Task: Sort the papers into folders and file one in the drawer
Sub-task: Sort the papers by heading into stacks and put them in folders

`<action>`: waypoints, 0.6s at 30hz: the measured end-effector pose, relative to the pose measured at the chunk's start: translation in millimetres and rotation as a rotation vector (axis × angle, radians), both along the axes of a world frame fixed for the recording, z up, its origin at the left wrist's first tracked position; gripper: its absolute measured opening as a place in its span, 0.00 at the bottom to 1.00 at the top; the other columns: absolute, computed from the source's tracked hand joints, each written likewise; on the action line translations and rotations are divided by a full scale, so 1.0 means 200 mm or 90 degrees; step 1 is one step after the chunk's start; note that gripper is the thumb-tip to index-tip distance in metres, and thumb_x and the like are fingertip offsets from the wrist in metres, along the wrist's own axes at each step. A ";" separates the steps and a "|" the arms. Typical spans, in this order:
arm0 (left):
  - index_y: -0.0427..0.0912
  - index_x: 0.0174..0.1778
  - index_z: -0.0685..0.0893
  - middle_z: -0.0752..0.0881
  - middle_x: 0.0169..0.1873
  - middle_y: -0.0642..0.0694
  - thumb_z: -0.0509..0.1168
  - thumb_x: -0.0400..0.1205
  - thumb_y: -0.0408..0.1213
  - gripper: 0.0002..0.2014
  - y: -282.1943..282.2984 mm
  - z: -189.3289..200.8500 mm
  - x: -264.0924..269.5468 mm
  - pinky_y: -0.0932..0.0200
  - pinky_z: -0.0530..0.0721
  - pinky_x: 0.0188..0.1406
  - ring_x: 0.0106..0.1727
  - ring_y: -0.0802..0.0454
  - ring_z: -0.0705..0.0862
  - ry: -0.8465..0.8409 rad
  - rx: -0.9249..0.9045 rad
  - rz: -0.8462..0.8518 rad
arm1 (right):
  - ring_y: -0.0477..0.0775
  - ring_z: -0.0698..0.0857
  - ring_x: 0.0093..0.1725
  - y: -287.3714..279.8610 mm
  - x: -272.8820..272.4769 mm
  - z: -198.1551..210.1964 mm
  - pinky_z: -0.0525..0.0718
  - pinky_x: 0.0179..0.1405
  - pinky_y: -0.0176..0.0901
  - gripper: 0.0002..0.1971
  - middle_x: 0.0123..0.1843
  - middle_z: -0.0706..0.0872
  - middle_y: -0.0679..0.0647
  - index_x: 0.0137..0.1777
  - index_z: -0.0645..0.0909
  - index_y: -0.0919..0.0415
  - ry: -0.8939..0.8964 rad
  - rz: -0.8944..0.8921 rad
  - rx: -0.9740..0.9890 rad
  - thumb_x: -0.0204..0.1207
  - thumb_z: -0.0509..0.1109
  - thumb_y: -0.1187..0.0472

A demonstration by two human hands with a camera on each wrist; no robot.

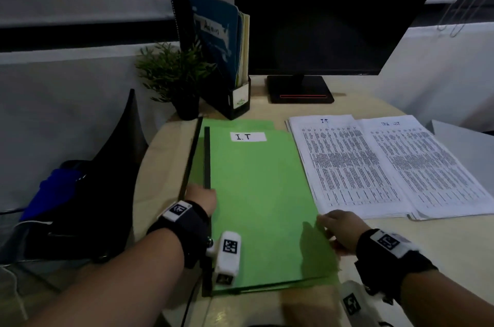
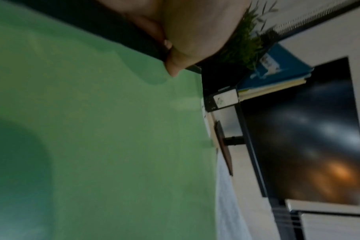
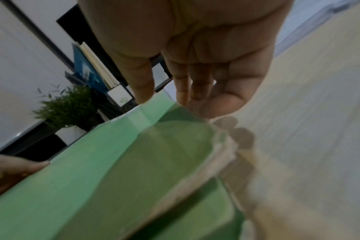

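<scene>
A: Opening the folder (image 1: 256, 193) looks like the step in hand. From the head view it lies flat on the worktop (image 1: 160, 150), green, labelled "I.T", with two paper stacks (image 1: 374, 166) just beside it on the right, one headed "I.T". No drawer shows.

B: And the hands?

A: Left hand (image 1: 200, 199) sits at the folder's left edge by its dark spine strip, palm down. Right hand (image 1: 342, 230) is at the near right edge, fingertips against the cover's border.

B: What does the left wrist view add?

A: Blurred, but a fingertip (image 2: 172, 71) reaches over the dark strip onto the green cover. The fingers seem curled over that edge, gripping it; I judge it is steadying the folder.

B: Right wrist view?

A: The thumb (image 3: 142, 87) lies on top of the cover, and the fingers (image 3: 197, 87) go down past its edge, so it pinches that border. The cover is lifted a little there, with pale sheets showing beneath.

B: Next move?

A: Probably swinging the cover up and leftward about the spine while the left hand holds firm, then sliding the "I.T" sheets in. Thin card bends, so lift evenly.
</scene>
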State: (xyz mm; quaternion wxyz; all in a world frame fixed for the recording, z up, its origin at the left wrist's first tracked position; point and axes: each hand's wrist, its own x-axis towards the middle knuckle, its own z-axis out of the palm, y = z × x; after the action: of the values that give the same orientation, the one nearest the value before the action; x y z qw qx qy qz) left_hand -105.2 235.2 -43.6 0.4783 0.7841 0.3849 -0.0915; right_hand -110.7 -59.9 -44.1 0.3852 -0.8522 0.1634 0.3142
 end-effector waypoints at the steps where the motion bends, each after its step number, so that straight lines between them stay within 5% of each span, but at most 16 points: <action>1: 0.25 0.56 0.74 0.78 0.63 0.26 0.60 0.82 0.29 0.11 -0.02 -0.03 -0.02 0.50 0.76 0.53 0.56 0.38 0.80 0.004 -0.008 0.002 | 0.53 0.81 0.27 -0.01 -0.01 0.00 0.79 0.29 0.40 0.08 0.39 0.85 0.57 0.43 0.80 0.56 -0.021 0.037 -0.046 0.78 0.68 0.53; 3: 0.27 0.61 0.73 0.80 0.62 0.28 0.61 0.82 0.32 0.15 -0.04 -0.08 -0.05 0.50 0.78 0.57 0.59 0.35 0.81 0.007 0.003 0.004 | 0.51 0.84 0.30 -0.03 -0.02 -0.02 0.81 0.31 0.38 0.10 0.42 0.86 0.54 0.45 0.78 0.53 -0.053 0.086 -0.131 0.72 0.74 0.50; 7: 0.33 0.52 0.79 0.86 0.49 0.35 0.65 0.80 0.38 0.12 0.00 -0.08 -0.05 0.53 0.82 0.47 0.47 0.38 0.85 0.030 0.130 -0.089 | 0.49 0.84 0.30 -0.01 -0.06 -0.02 0.86 0.36 0.40 0.11 0.39 0.87 0.53 0.46 0.77 0.53 -0.065 0.105 -0.174 0.69 0.76 0.54; 10: 0.34 0.61 0.79 0.81 0.60 0.37 0.65 0.79 0.43 0.19 0.00 -0.02 -0.04 0.51 0.83 0.56 0.54 0.38 0.83 0.089 0.248 -0.180 | 0.52 0.85 0.31 -0.02 -0.05 0.00 0.89 0.39 0.46 0.09 0.37 0.88 0.54 0.40 0.76 0.52 -0.062 0.091 -0.147 0.71 0.76 0.56; 12: 0.33 0.69 0.74 0.74 0.68 0.35 0.65 0.80 0.44 0.25 -0.05 0.04 -0.03 0.49 0.79 0.63 0.64 0.37 0.79 0.076 0.296 -0.197 | 0.54 0.85 0.38 -0.07 -0.01 0.04 0.87 0.42 0.44 0.10 0.45 0.88 0.56 0.38 0.76 0.51 -0.092 0.084 -0.166 0.72 0.75 0.53; 15: 0.36 0.78 0.64 0.66 0.76 0.37 0.63 0.83 0.42 0.29 -0.23 0.14 0.01 0.48 0.72 0.71 0.74 0.39 0.71 0.001 0.255 -0.251 | 0.57 0.84 0.53 -0.22 0.09 0.12 0.77 0.52 0.41 0.13 0.58 0.86 0.60 0.53 0.83 0.58 -0.134 0.041 -0.204 0.74 0.74 0.52; 18: 0.40 0.77 0.69 0.72 0.75 0.42 0.61 0.84 0.41 0.24 -0.47 0.21 0.06 0.51 0.72 0.72 0.73 0.44 0.74 -0.074 0.172 -0.343 | 0.60 0.82 0.63 -0.40 0.19 0.16 0.77 0.61 0.44 0.23 0.67 0.82 0.61 0.69 0.78 0.63 -0.136 0.009 -0.253 0.76 0.71 0.53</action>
State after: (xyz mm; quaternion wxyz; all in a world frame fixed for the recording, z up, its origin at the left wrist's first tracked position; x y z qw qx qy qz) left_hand -92.6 140.8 -1.0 0.3490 0.9184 0.1439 -0.1181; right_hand -72.2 -140.0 -12.2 0.2229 -0.9407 0.1745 0.1868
